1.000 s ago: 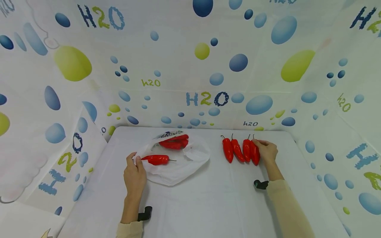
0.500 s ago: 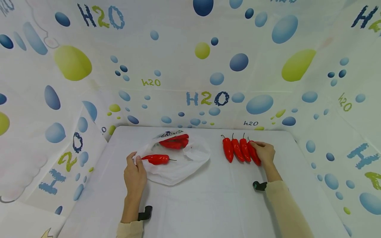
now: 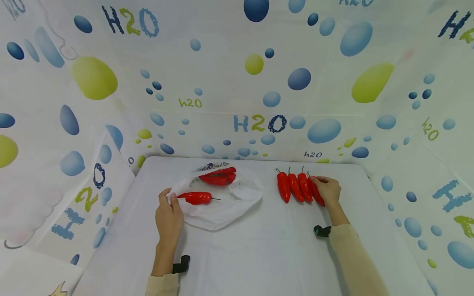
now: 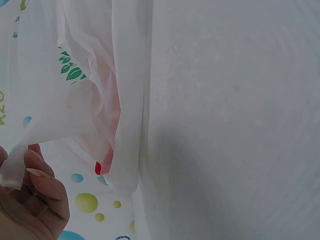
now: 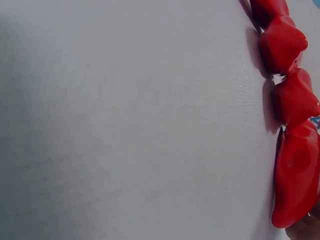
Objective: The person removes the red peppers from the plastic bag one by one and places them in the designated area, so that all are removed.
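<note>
With fingers and thumb, my left hand [image 3: 169, 216] pinches the left edge of a white plastic bag [image 3: 222, 218]; the left wrist view shows that edge between the fingertips [image 4: 47, 182]. One red pepper [image 3: 198, 198] lies across the bag's near part, its stem pointing right. More red peppers [image 3: 218, 177] sit within the bag's mouth, partly covered. To the right, several red peppers stand in a row, stems away from me, among them the leftmost pepper [image 3: 283, 187]. My right hand [image 3: 328, 190] grips the rightmost pepper [image 3: 315, 191] near its stem end; its fingertips are partly hidden.
A white cloth [image 3: 252, 255] covers the table. Behind it rises a patterned backdrop [image 3: 222, 82] with coloured dots and lettering, which also runs along both sides. A dark wrist camera [image 3: 181, 264] juts from the left wrist, another camera [image 3: 321, 231] from the right.
My right hand has shifted left with the rightmost pepper, and the pepper beside it has slid left too, closing up the row. My left hand has kept its place on the bag.
</note>
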{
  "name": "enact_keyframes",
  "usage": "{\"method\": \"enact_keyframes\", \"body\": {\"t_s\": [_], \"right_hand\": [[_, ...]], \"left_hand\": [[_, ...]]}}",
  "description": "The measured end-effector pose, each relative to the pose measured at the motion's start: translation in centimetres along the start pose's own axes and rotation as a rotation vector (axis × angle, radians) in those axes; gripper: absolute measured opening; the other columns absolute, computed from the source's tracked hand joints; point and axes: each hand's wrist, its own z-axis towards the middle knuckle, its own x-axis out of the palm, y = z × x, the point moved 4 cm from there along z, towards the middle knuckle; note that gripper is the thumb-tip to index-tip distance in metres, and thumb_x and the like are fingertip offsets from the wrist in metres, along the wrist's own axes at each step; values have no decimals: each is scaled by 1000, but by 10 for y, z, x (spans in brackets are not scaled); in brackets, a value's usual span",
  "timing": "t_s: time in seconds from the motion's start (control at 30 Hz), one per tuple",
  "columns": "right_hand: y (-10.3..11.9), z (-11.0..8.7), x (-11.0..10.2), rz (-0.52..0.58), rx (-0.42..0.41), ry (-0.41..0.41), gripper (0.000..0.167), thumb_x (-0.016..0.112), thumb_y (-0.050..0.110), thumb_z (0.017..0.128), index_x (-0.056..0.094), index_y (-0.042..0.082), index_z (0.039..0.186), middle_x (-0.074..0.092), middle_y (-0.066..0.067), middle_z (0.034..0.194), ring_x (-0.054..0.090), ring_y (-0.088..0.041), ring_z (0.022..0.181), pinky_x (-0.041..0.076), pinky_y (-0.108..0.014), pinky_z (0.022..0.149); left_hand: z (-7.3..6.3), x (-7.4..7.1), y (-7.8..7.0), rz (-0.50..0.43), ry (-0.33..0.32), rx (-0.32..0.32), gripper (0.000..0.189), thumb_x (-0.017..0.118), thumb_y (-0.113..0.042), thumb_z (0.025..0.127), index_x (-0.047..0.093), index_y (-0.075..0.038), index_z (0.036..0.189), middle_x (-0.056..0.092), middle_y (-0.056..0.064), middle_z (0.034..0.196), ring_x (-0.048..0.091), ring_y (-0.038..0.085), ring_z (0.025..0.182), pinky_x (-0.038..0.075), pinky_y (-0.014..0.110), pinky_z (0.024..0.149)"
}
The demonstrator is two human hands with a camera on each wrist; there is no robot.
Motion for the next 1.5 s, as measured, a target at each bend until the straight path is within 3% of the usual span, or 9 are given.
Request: {"method": "enact_keyframes", "body": {"t_s": [0.27, 0.5, 1.0, 1.3, 1.5], "right_hand": [[2, -3, 2, -4, 35, -4, 58, 64, 47, 101, 64, 4, 139, 63, -20, 139, 54, -37, 128, 49, -50, 105], [13, -9, 2, 15, -4, -41, 55, 64, 44, 101, 63, 7, 142, 60, -20, 143, 53, -38, 131, 51, -52, 104], [68, -41, 15, 52, -282, -127, 41, 71, 41, 98, 74, 11, 126, 66, -15, 132, 59, -36, 119, 52, -54, 98], [102, -78, 30, 128, -447, -52, 34, 75, 36, 97, 74, 15, 123, 68, -8, 129, 59, -38, 121, 51, -56, 99], [120, -96, 44, 85, -548, -3, 34, 76, 35, 96, 74, 17, 125, 68, -5, 130, 60, -33, 120, 54, -56, 96]], "left_hand": [[-1, 0, -1, 7, 12, -3, 46, 42, -34, 113, 46, -4, 147, 49, 7, 66, 43, 22, 56, 41, 29, 54], [-1, 0, -2, -4, 2, 9, 45, 41, -33, 113, 47, -4, 146, 48, 8, 66, 43, 22, 56, 40, 30, 54], [-1, -1, -2, -13, 2, 4, 44, 42, -32, 113, 47, -4, 146, 48, 8, 66, 43, 22, 55, 40, 30, 53], [0, -1, -2, -7, 2, 6, 45, 42, -33, 113, 47, -4, 147, 49, 8, 66, 43, 22, 55, 42, 29, 53], [0, -2, -2, -9, 2, 8, 44, 43, -31, 113, 47, -4, 147, 48, 7, 65, 42, 21, 54, 40, 28, 53]]}}
